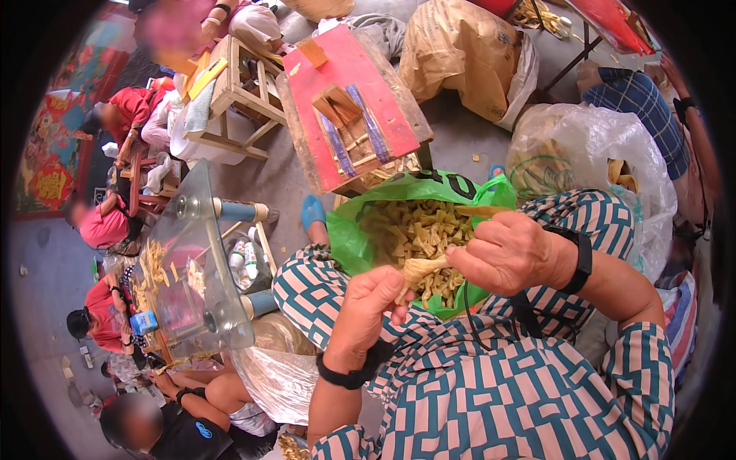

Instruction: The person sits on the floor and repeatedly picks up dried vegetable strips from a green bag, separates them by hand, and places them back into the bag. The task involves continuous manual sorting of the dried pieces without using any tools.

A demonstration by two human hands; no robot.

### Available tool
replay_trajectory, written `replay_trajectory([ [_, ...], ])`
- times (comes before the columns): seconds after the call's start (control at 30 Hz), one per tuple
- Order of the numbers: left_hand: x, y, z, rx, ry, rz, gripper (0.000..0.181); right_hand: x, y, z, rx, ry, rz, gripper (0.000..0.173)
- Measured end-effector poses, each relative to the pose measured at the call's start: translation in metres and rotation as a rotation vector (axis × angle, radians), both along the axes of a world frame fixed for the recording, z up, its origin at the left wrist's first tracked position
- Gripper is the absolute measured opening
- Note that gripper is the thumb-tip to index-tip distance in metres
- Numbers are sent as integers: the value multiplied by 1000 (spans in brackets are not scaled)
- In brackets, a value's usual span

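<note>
A pale yellowish strip [424,269], twisted or knotted, is stretched between my two hands above my lap. My left hand [376,290] pinches its lower left end between thumb and fingers. The other end is in the curled fingers of my right hand [500,253], and a flat strip [480,211] sticks out beyond that hand's knuckles. Beneath them, an open green plastic bag [352,230] lies between my knees, filled with many small folded yellowish pieces [428,230]. Their material cannot be told for sure.
Ahead stands a wooden bench with a red top [345,52] bearing a wooden fixture [339,106]. A glass-topped table [198,322] is at the left. A brown sack [460,57] and a clear plastic bag [604,132] stand ahead right. Several people sit around.
</note>
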State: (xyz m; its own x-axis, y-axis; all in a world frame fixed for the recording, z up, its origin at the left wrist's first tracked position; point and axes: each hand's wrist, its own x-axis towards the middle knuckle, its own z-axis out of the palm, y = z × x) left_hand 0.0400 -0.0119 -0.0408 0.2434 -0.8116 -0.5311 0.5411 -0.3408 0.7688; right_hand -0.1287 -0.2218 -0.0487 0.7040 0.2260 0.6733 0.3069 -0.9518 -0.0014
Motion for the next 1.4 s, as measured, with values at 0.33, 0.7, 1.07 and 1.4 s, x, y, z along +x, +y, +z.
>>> replay_trajectory([
  [0.33, -18, 12, 5, 13, -131, 218, 28, -16, 8, 2, 125, 184, 7, 15],
  [0.7, -8, -23, 19, -334, -1820, -440, 42, 1, 5, 5, 16, 166, 28, 20],
  [1.07, 53, -63, 22, -196, -1697, -303, 23, 57, -55, -5, 168, 173, -97, 7],
  [1.4, 144, -130, 2, -142, -1380, 118, 15, 153, -123, -17, 138, 68, -212, 13],
])
